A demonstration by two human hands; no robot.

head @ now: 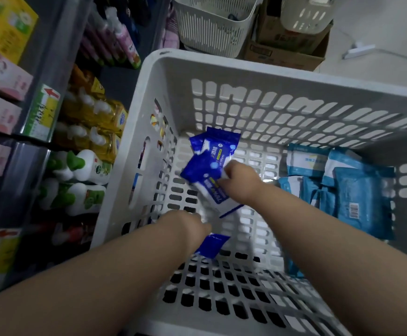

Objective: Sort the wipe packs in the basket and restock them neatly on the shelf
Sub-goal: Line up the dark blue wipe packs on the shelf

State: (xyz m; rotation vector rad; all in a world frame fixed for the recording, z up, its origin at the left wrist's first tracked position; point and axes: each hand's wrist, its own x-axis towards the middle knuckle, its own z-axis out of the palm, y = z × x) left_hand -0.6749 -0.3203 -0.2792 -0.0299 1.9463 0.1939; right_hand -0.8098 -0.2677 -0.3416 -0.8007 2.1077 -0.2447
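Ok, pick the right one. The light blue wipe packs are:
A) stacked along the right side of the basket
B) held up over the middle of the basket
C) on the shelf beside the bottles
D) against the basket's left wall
A: the light blue wipe packs lie stacked along the right side of the basket. The packs held mid-basket are the dark blue packs.

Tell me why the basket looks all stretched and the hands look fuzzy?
In the head view, the wide-angle lens stretches the basket toward the picture's edges. Also in the head view, the left hand and right hand are smeared by motion blur, though the print on the dark blue wipe packs stays fairly sharp. The shelf bottles at the left of the head view sit in dim light.
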